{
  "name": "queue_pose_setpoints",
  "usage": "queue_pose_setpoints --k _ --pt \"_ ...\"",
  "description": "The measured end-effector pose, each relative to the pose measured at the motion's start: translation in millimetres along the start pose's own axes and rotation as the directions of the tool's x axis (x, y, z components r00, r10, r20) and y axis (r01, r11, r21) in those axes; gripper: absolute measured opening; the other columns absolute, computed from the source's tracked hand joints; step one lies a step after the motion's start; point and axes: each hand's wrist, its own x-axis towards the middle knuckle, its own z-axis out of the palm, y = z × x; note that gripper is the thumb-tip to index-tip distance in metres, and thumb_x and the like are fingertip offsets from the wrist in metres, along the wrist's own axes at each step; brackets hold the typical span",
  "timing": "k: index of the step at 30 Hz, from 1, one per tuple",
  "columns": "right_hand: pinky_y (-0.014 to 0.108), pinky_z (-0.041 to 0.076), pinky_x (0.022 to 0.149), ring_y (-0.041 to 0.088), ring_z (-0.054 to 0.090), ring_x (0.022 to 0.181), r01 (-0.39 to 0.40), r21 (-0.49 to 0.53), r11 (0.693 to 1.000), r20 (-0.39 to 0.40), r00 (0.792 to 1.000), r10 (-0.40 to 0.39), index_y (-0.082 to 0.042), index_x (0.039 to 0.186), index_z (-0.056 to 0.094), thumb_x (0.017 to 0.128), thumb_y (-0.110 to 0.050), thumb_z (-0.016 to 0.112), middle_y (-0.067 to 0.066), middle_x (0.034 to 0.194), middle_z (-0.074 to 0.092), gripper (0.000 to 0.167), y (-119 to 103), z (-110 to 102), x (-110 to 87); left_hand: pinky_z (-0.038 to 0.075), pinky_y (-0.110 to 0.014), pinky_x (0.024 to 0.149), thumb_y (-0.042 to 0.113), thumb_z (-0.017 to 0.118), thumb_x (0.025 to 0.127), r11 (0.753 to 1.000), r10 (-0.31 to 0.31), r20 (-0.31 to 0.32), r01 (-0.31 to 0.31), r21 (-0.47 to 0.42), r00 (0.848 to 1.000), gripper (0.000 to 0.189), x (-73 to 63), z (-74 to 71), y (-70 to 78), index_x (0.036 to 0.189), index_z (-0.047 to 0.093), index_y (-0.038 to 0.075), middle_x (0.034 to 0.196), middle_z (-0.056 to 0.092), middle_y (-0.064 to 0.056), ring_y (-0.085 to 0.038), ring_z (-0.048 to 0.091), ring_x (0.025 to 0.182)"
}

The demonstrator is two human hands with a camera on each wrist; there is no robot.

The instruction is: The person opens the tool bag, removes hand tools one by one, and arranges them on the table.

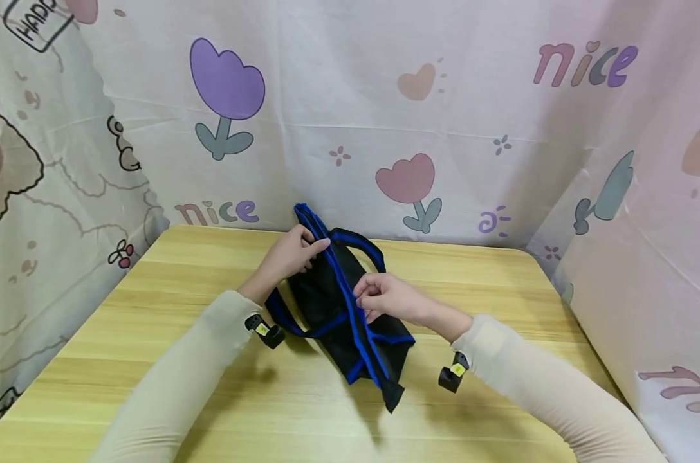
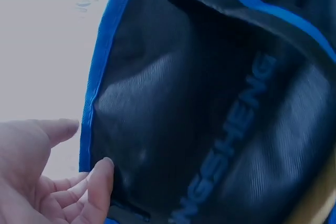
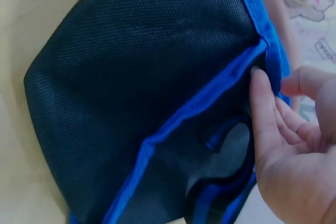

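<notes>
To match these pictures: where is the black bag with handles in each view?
Head: the black bag with handles lies at the centre and below it.
Left wrist: the bag fills the middle and right.
Right wrist: the bag covers the middle and left.
Shared landmark: its blue trim.

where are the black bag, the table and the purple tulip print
Black bag (image 1: pixel 321 294), head view: on its dark side panel
Table (image 1: pixel 298 405), head view: on its bare top
Purple tulip print (image 1: pixel 228 85), head view: on its flower head
</notes>
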Motion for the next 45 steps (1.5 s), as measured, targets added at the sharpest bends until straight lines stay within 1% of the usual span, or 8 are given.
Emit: queue_pose_setpoints --k 9,21,24,27,31,37,42,45 --pt "0.038 0.059 0.075 0.021 0.065 0.071 -0.061 0.179 0.982 -0.035 0.997 0.068 0.005 0.102 0.053 0.092 0.001 0.056 0.01 0.083 0.063 0.011 -3.9 29.6 9.8 0.059 -0.035 0.071 0.01 0.058 0.094 0.967 -0.054 0.069 0.069 -0.244 0.996 0.033 7.3 -1.7 0.9 0.12 0.047 -0.005 0.108 0.066 -0.023 -0.025 0.068 0.079" --pt "0.032 0.058 0.075 0.02 0.064 0.073 -0.071 0.395 0.916 0.005 0.997 0.075 0.005 0.102 0.049 0.094 0.005 0.055 0.01 0.077 0.06 0.01 -16.1 53.9 27.2 0.058 -0.039 0.077 0.008 0.057 0.093 0.976 0.036 0.024 -0.03 -0.218 0.999 0.032 14.2 -9.6 -6.6 0.123 0.053 0.0 0.101 0.068 -0.016 -0.026 0.067 0.081" --pt "0.034 0.058 0.075 0.021 0.065 0.075 -0.072 0.375 0.924 0.021 0.997 0.069 0.004 0.103 0.051 0.095 0.002 0.057 0.012 0.081 0.063 0.01 -18.0 53.6 33.8 0.058 -0.04 0.077 0.008 0.057 0.092 0.973 0.043 0.015 -0.039 -0.228 0.999 0.033 15.1 -12.1 -8.7 0.124 0.053 0.0 0.101 0.068 -0.017 -0.025 0.065 0.081" --pt "0.035 0.058 0.075 0.022 0.066 0.078 -0.066 0.311 0.948 0.007 0.998 0.067 0.004 0.103 0.055 0.097 -0.003 0.056 0.013 0.088 0.065 0.009 -18.1 45.6 42.6 0.058 -0.04 0.075 0.009 0.058 0.092 0.974 0.028 0.025 -0.022 -0.226 0.999 0.035 11.4 -15.2 -9.6 0.125 0.051 -0.001 0.103 0.066 -0.019 -0.025 0.064 0.08" --pt "0.032 0.058 0.072 0.019 0.064 0.076 -0.019 0.24 0.971 -0.1 0.994 0.044 0.004 0.106 0.059 0.1 -0.006 0.052 0.011 0.09 0.062 0.014 -17.7 21.9 59.3 0.058 -0.036 0.067 0.014 0.061 0.093 0.986 0.0 0.05 0.008 -0.165 0.999 0.04 -0.9 -19.3 -6.5 0.127 0.046 -0.001 0.101 0.062 -0.018 -0.024 0.063 0.075" --pt "0.025 0.055 0.071 0.025 0.061 0.08 0.029 0.199 0.98 -0.276 0.961 0.028 0.006 0.109 0.058 0.1 -0.009 0.053 0.008 0.088 0.06 0.018 -19.2 -21.0 83.5 0.057 -0.034 0.061 0.018 0.067 0.092 0.998 0.022 0.08 -0.017 -0.062 0.997 0.038 -17.5 -18.3 1.4 0.119 0.046 0.0 0.093 0.061 -0.014 -0.021 0.062 0.069" --pt "0.037 0.054 0.085 0.036 0.058 0.098 0.021 0.109 0.994 -0.327 0.945 0.016 0.001 0.112 0.058 0.101 -0.015 0.054 0.015 0.102 0.061 0.02 -15.9 -46.6 95.4 0.058 -0.038 0.06 0.014 0.069 0.091 0.997 0.052 0.099 -0.045 -0.07 0.994 0.033 -27.6 -12.3 4.9 0.111 0.048 0.0 0.084 0.06 -0.012 -0.02 0.061 0.064" --pt "0.048 0.05 0.092 0.035 0.057 0.096 0.043 0.052 0.998 -0.343 0.939 -0.022 0.005 0.117 0.056 0.101 -0.014 0.053 0.023 0.111 0.059 0.025 -13.1 -57.8 102.1 0.057 -0.035 0.058 0.013 0.071 0.089 0.994 0.074 0.114 -0.064 -0.086 0.991 0.032 -33.4 -8.3 6.7 0.108 0.049 0.0 0.081 0.06 -0.011 -0.02 0.061 0.062"
